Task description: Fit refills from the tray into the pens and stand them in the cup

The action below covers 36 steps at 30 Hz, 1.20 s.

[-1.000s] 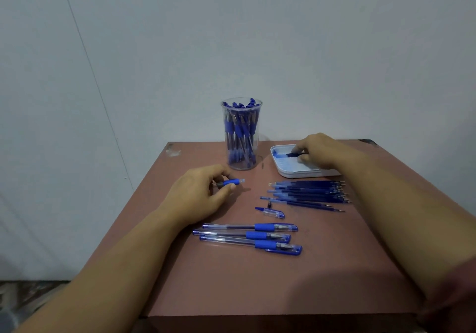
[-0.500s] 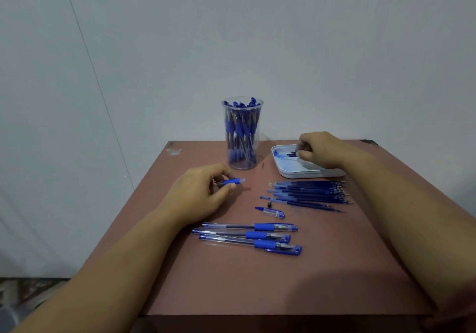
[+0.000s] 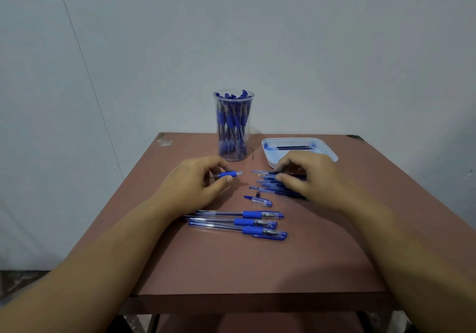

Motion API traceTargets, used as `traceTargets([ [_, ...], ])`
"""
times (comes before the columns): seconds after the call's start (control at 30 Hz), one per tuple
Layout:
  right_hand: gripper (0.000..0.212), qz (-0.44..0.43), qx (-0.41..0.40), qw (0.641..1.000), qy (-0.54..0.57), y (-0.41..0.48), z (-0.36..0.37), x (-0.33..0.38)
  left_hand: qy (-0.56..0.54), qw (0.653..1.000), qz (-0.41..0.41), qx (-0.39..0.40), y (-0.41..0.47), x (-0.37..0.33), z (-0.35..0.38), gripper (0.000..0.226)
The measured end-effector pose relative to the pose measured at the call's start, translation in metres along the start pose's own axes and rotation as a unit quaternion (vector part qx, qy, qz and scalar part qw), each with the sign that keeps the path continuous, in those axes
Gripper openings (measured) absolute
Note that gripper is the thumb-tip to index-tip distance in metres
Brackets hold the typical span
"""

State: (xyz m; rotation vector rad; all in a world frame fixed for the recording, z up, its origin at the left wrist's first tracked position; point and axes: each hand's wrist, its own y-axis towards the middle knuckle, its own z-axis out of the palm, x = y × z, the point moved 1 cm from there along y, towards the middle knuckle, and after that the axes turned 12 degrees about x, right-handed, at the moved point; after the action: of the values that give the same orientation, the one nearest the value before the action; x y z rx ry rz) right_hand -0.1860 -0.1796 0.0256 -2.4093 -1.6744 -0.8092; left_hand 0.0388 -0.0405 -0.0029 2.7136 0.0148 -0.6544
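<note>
- Left hand: thumb and fingers pinch a clear plastic pen barrel with a blue rubber grip, held level just above the brown counter and in front of the cup.
- Right hand: fingers curl down onto a loose pile of slim dark blue refills, which lies on the counter just in front of the tray. Whether one refill is actually pinched cannot be told.
- White rectangular plastic tray: holds one dark refill, as far as can be made out.
- Tall clear plastic cup: packed with upright blue pens, too crowded to count.
- Counts on the counter: three capped clear-and-blue pens lie side by side, with one loose clear cap with a blue end and one small dark tip piece. The piled refills overlap and cannot be counted.
- Risks, as a judgement:
  - Raking the pile may roll refills toward the counter edge or lift two at once.
  - The tiny tip piece lies unsecured between both hands and could be brushed away and lost.
  - A refill fed off-axis into the barrel may bend or smear ink.
</note>
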Motion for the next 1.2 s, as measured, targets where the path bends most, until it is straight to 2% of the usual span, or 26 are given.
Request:
traceTargets([
  [0.2, 0.027, -0.019, -0.035, 0.999, 0.004, 0.002, 0.01, -0.001, -0.002, 1.0, 0.008, 0.0, -0.001, -0.003, 0.001, 0.011],
  [0.47, 0.01, -0.005, -0.02, 1.0, 0.001, 0.001, 0.013, 0.004, -0.028, 0.999, 0.015, 0.005, -0.001, -0.004, 0.002, 0.008],
  [0.93, 0.01, -0.006, -0.001, 0.999, -0.033, 0.004, 0.02, 0.012, -0.013, 1.0, 0.012, 0.007, -0.003, -0.005, -0.002, 0.007],
  [1.2, 0.014, -0.071, -0.009, 0.993, -0.092, 0.01, 0.026, 0.019, 0.002, 0.999, 0.026, 0.029, -0.001, -0.008, 0.002, 0.007],
])
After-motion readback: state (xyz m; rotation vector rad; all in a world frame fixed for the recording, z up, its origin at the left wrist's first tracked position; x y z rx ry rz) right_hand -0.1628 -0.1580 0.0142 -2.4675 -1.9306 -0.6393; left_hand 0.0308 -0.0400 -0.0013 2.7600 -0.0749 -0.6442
